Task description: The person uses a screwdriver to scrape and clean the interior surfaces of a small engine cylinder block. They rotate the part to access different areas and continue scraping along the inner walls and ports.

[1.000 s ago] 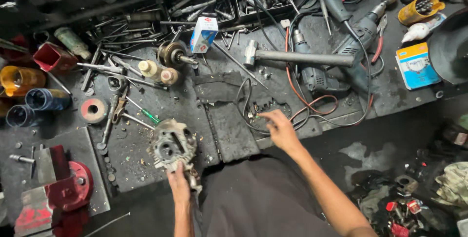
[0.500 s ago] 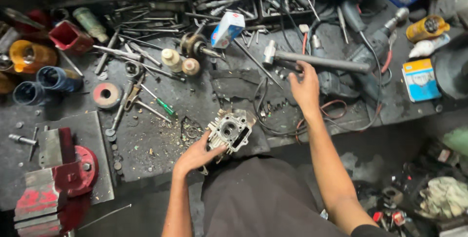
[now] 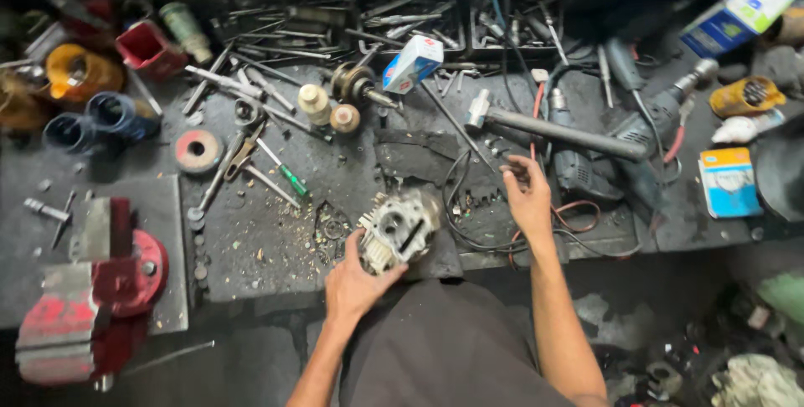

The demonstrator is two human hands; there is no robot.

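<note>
Two bare hands work over a cluttered, grimy black workbench [image 3: 276, 248]. At far left a red bench vise [image 3: 88, 290] sits unused, and a green-handled screwdriver [image 3: 285, 174] lies among loose wrenches. The left hand [image 3: 356, 285] grips a grey finned cast-metal engine part [image 3: 400, 229], propped at the bench's front edge near the person's lap; it looks bare and detached, so stripping seems well along. The right hand [image 3: 528, 198] hovers, fingers loosely spread and holding nothing, over tangled black cable [image 3: 469, 206], just short of the long steel-handled hammer [image 3: 557, 129]. No tool is yet picked up; corded power drills [image 3: 645, 131] lie untouched at right.
</note>
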